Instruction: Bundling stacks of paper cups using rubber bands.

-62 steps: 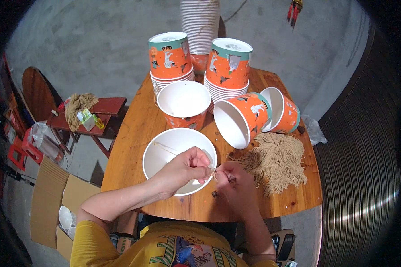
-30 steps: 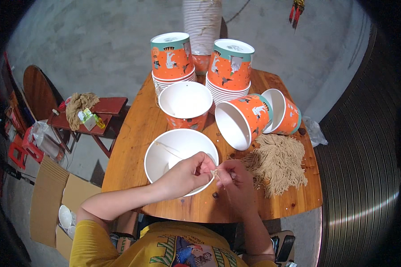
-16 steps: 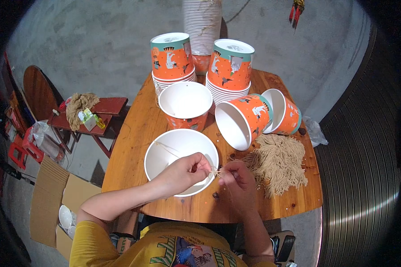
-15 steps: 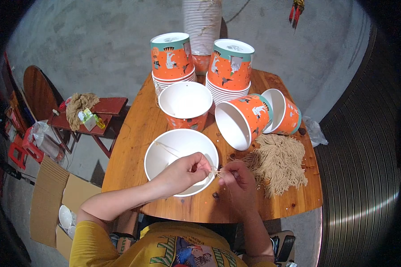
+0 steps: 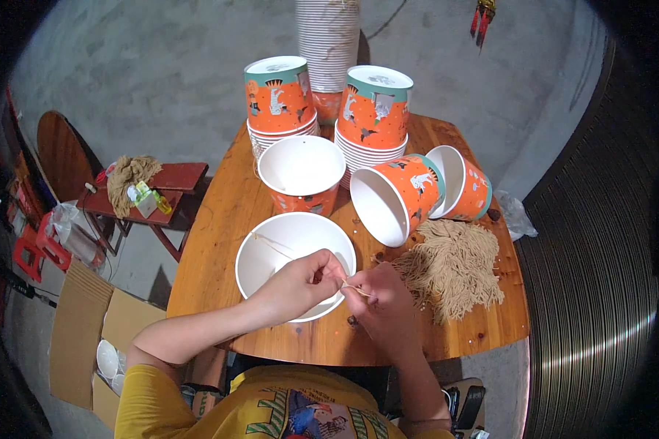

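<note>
My left hand point(image 5: 311, 284) is closed in a pinch over the right part of a white-lined paper bucket point(image 5: 289, 228) at the table's near side. A thin beige string point(image 5: 356, 290) runs between its fingertips and my right hand point(image 5: 383, 298), which is also pinching it. Another length of string point(image 5: 269, 243) lies across the upper left of that bucket's mouth. Whether a hole or knot is at the fingertips is too small to tell. Right of my right hand, a pile of cut beige strings point(image 5: 461, 267) rests on the wooden table point(image 5: 216, 219).
Behind stands an upright open bucket point(image 5: 302, 164), with two upside-down orange bucket stacks point(image 5: 278, 99) point(image 5: 377, 110) and a tall stack point(image 5: 328, 44) farther back. Two buckets point(image 5: 410, 190) point(image 5: 465, 183) lie tipped at right. A red bench point(image 5: 179, 177) and cardboard box point(image 5: 80, 329) are at left.
My right hand has moved slightly left and turned, closing up to the left fingertips with the string. The left hand stays nearly in place.
</note>
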Tool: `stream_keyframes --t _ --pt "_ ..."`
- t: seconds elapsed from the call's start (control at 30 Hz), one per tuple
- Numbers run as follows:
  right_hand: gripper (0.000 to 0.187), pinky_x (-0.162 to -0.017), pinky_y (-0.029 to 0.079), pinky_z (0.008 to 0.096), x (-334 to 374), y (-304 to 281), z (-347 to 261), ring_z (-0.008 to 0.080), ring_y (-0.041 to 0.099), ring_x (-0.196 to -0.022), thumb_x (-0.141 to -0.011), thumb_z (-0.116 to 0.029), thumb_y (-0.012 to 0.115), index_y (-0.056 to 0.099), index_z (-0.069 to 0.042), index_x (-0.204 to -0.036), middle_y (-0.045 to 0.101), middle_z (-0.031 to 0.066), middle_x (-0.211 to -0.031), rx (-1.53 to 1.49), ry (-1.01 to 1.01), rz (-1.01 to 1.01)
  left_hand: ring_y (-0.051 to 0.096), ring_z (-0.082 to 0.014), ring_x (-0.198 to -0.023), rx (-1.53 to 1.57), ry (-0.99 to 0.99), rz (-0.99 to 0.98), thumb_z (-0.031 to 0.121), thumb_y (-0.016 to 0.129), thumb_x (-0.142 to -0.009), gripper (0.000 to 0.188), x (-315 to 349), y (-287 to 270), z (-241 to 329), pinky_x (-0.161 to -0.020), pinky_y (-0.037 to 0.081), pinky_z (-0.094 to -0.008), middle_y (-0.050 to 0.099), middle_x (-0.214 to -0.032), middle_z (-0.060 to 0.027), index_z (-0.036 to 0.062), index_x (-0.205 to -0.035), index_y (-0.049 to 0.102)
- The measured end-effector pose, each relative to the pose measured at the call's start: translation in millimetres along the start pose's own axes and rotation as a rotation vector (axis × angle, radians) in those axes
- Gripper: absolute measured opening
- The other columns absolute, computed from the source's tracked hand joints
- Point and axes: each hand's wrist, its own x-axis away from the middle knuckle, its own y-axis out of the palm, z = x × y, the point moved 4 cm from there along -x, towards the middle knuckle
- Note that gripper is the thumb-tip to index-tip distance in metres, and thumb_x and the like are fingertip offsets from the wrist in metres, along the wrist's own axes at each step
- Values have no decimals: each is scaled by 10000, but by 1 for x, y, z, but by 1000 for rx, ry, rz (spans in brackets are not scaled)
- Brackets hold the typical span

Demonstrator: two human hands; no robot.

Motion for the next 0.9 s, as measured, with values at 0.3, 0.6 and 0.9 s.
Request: stream_keyframes --t 0.3,0.6,0.9 --pt "156 -531 470 320 7 -1 1 210 572 -623 -753 -62 706 576 -42 -837 521 73 -757 121 -123 85 578 -232 -727 -303 81 77 162 499 -944 158 7 -1 17 -658 459 -350 581 -797 -125 6 -948 524" --pt "137 -632 490 340 13 -9 6 263 589 -722 -797 -81 674 583 -36 -889 556 93 -804 52 -127 63 572 -231 -751 -358 105 96 181 525 -946 167 5 -8 13 -694 459 -339 581 -807 -125 15 -958 512" --pt "228 -775 492 423 1 -28 -4 326 578 -891 -788 -64 659 587 -72 -1004 569 118 -922 205 -151 -9 606 -308 -756 -594 83 -77 334 619 -880 327 23 -6 26 -671 473 -375 592 -818 -142 28 -927 515"
